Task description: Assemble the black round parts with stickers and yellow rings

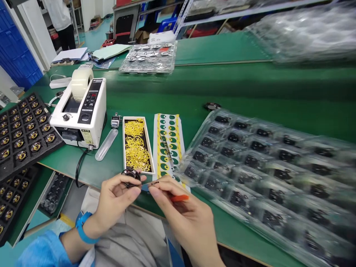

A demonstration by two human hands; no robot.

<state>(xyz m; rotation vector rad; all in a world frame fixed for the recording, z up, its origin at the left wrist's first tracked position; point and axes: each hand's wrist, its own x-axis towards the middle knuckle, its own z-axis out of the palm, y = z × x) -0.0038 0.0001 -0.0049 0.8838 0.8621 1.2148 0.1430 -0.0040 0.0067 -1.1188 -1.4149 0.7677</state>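
My left hand [115,198] is closed, pinching a small round black part [130,177] between thumb and fingers near the table's front edge. My right hand [185,215] is close beside it, its fingers pinched together around a slim tool with an orange end [180,198]. My fingers cover most of that tool, so its kind is hidden. At the right fingertips shows a small dark piece [154,183], too small to name. Just beyond the hands lie a shallow box of yellow rings [137,146] and a sheet of green and yellow stickers [168,142] with tweezers [168,150] on it.
On the right lies a large clear blister tray [250,167] of black parts. A white tape dispenser [83,111], a tally counter [115,120] and a clear plastic strip [106,144] are on the left. Black foam trays [26,129] hold round parts. A person [59,22] stands behind.
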